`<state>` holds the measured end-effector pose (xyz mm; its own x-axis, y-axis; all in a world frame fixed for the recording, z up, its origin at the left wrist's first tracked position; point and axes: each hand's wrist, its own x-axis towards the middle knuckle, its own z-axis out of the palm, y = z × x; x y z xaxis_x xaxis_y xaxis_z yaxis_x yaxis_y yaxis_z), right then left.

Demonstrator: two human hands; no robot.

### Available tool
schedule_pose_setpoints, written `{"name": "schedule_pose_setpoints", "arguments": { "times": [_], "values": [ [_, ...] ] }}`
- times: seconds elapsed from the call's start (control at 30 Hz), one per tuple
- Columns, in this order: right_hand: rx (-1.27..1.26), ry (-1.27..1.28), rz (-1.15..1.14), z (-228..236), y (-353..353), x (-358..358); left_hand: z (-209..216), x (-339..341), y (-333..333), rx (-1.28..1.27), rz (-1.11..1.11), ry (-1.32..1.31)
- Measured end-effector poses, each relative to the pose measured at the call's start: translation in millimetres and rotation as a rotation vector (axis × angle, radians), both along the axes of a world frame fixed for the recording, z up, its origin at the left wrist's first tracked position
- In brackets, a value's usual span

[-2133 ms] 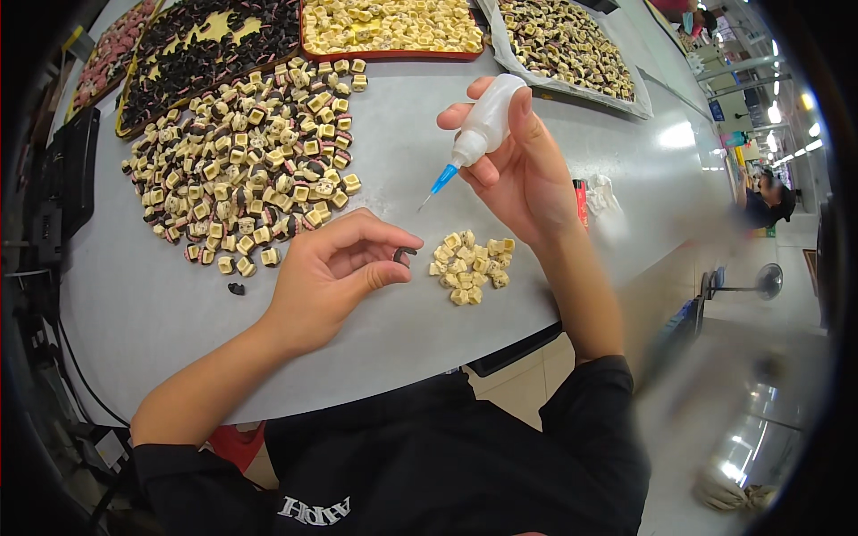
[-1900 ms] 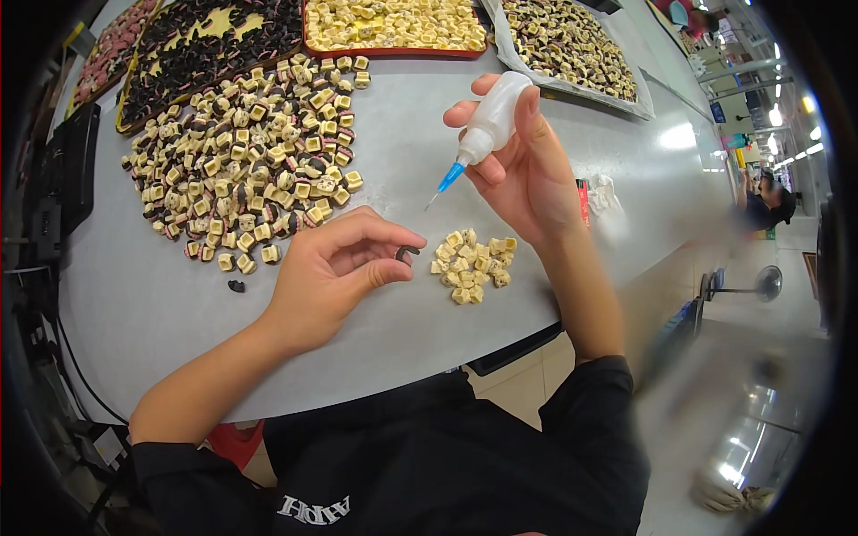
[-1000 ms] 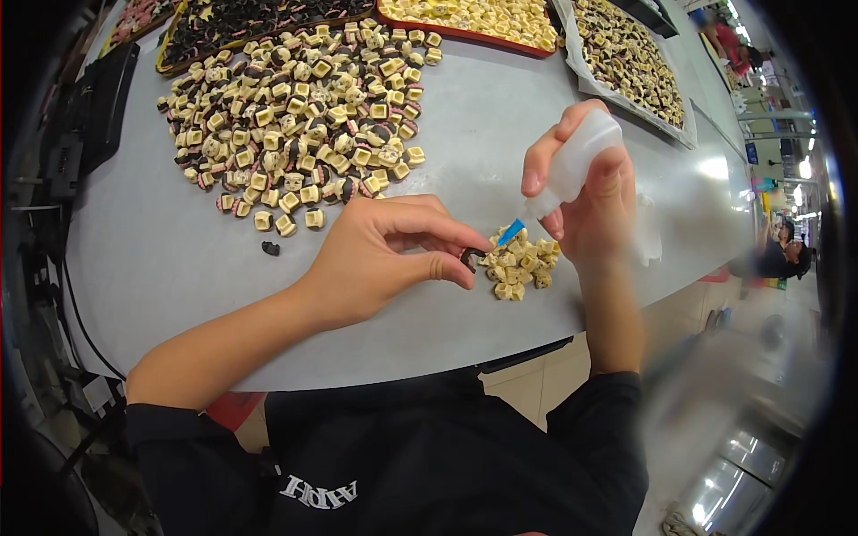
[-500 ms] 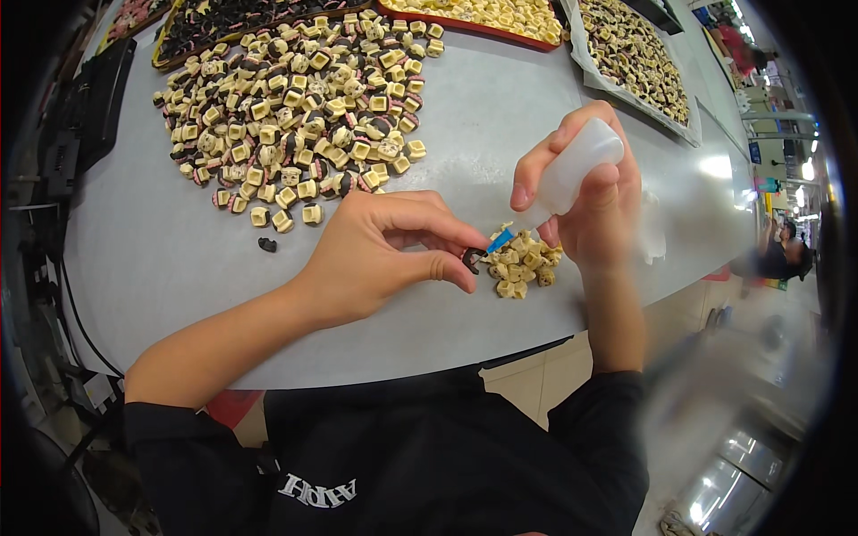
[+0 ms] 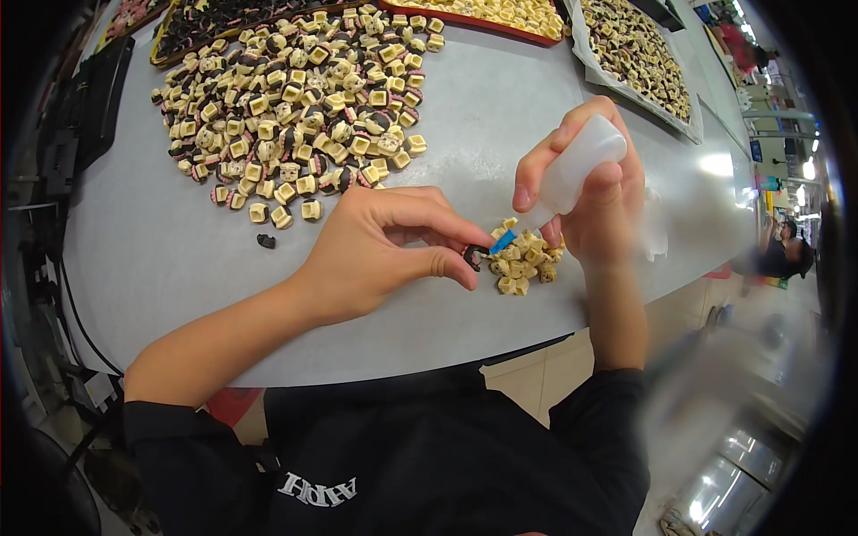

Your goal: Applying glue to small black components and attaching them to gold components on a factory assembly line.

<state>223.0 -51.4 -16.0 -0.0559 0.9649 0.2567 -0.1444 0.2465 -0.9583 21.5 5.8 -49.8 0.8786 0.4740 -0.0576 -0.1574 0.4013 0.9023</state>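
Between the thumb and fingertips of my left hand, a small black curved piece is pinched, its hollow side turned to the right. My right hand grips a translucent white squeeze bottle, tilted downward to the left. The bottle's blue nozzle tip points at the black piece, very close to its right edge; whether they touch I cannot tell. Just beneath and behind the nozzle lies a small heap of cream-coloured moulded heads. A lone black piece rests on the table left of my left wrist.
A large spread of cream, black and pink assembled heads covers the far left of the grey table. Along the back stand a tray of black pieces, a red tray of cream pieces and a paper-lined tray of mixed heads.
The blue nozzle has drawn back slightly to the right from the black piece. That piece has turned a little, showing more of its hollow side. Both hands keep their grip.
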Motion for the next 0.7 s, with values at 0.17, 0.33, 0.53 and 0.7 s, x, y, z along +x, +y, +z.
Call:
{"name": "schedule_pose_setpoints", "arguments": {
  "times": [0.17,0.33,0.53,0.7],
  "values": [
    [0.006,0.023,0.001,3.6,-1.5,-0.4,1.5,3.4,-1.7,0.058,0.01,-0.034],
    [-0.069,-0.042,-0.07,3.5,-3.6,-2.4,2.3,1.6,-2.2,0.103,0.023,0.005],
    [-0.045,0.007,-0.017,1.9,-2.6,-0.9,-2.3,-0.8,-3.5,0.099,0.032,0.022],
    [0.001,0.02,-0.036,1.6,-0.4,2.8,-2.6,0.7,-3.8,0.079,0.04,0.011]
  ]
}}
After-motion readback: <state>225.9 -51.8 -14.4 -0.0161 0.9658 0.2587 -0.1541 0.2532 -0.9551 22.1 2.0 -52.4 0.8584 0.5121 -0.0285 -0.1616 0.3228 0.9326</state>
